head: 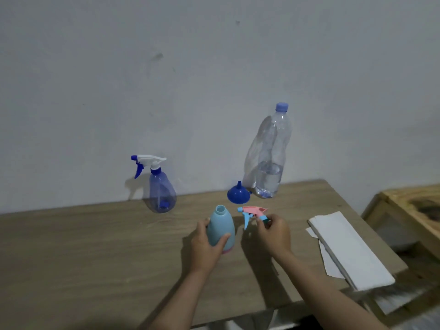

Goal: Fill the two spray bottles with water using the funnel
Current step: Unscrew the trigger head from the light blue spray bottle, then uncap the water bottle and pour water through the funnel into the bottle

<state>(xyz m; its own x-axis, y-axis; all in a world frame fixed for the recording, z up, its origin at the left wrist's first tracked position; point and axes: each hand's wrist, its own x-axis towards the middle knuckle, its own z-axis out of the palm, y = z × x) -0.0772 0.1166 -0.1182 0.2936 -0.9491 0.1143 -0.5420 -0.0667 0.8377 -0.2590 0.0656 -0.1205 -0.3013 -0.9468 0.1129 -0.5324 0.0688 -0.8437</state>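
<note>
Left hand grip: the left hand (206, 244) wraps thumb and fingers round the opaque light-blue plastic spray bottle body (221, 231), holding it upright on the table, neck open at the top
Right hand grip: the right hand (273, 235) pinches the collar of the pink and light-blue trigger spray head (252, 214), which is off the bottle and held just to its right, above the table
Step in hand: judged to be the opening of the first bottle; the head is off, nothing poured yet
Next move: the head likely needs setting down, then the dark-blue plastic funnel (238, 193) must be turned spout-down and seated in the open neck
Funnel: lies mouth-down on the wooden table (83, 253), just behind the held bottle and beside the water bottle
Water source: tall clear plastic water bottle with a blue cap (270, 153), capped, only its lower part holding water, near the wall
Second bottle: translucent blue spray bottle with a white and blue trigger (160, 186), head on, well to the left
Other things: folded white paper towels (350, 248) at the right edge
In the way: nothing blocks the reach to the funnel; both hands are occupied
</note>
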